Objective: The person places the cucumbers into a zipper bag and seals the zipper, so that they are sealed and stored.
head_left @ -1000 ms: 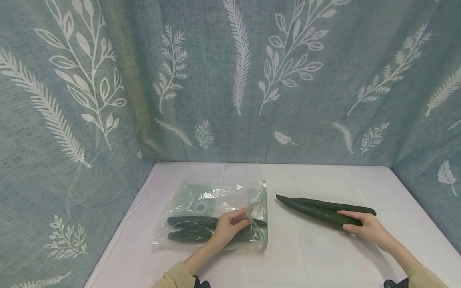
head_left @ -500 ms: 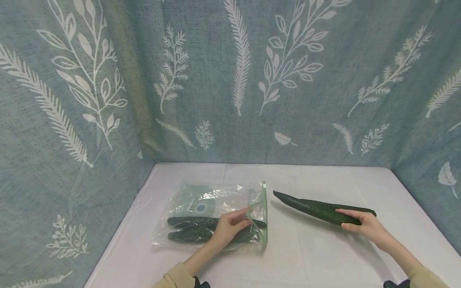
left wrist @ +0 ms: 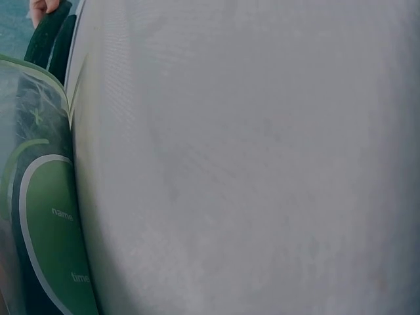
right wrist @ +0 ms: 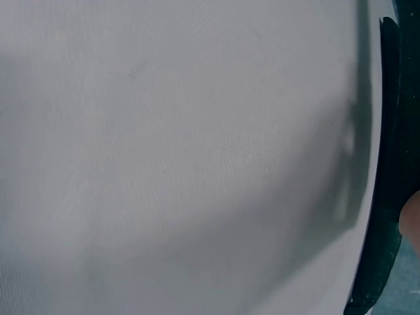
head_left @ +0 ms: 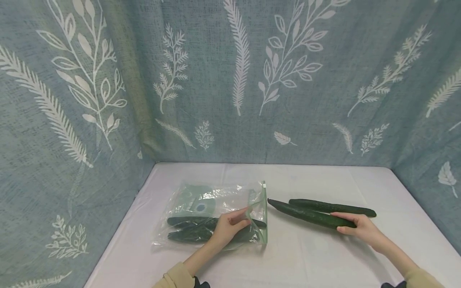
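A clear zip bag (head_left: 212, 196) with a green edge lies at the left of the table, two cucumbers (head_left: 191, 234) inside it. My left hand (head_left: 230, 226) pinches the bag near its mouth, which gapes a little on the right side. My right hand (head_left: 360, 230) grips the near end of a long dark green cucumber (head_left: 306, 214), whose far tip points at the bag's mouth. Just behind it lies another cucumber (head_left: 345, 208) on the table. In the right wrist view only a fingertip (right wrist: 411, 223) shows against the dark cucumbers.
A white cloth (head_left: 309, 260) covers the table. Blue-green leaf-patterned curtains (head_left: 216, 80) hang along the back and both sides. Printed words show on the bag's green label (left wrist: 62, 243) in the left wrist view.
My right hand has drawn the gripped cucumber left and away from the other one, and its tip is now near the bag's mouth. The left hand and the bag stay put.
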`<state>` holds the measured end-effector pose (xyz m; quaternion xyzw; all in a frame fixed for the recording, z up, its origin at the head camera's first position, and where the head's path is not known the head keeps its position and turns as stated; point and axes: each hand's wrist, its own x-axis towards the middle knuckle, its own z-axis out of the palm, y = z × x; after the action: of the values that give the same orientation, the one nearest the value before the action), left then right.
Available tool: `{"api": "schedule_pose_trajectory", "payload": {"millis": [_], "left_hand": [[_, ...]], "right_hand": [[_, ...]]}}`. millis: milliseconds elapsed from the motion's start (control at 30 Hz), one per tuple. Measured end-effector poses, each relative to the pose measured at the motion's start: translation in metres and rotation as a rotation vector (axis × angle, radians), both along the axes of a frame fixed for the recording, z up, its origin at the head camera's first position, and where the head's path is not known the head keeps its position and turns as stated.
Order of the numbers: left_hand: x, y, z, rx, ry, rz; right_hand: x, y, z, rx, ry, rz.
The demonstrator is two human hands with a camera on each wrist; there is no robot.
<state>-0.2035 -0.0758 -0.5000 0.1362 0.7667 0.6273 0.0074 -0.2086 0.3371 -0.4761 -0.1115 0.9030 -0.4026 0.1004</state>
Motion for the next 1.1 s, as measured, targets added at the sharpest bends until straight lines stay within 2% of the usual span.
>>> {"api": "schedule_pose_trajectory", "payload": {"millis": [533,867,1100], "left_hand": [[0.0,-0.002,-0.001,0.032,-0.007,-0.023],[0.0,-0.001,0.0,0.07,0.017,-0.059],[0.0,-0.002,-0.001,0.086,-0.012,-0.074]], "right_hand": [[-0.005,-0.019,-0.004,-0.026,0.004,0.059],[-0.01,-0.038,-0.006,-0.056,0.019,0.104],[-0.014,-0.049,-0.01,-0.061,0.022,0.107]]}}
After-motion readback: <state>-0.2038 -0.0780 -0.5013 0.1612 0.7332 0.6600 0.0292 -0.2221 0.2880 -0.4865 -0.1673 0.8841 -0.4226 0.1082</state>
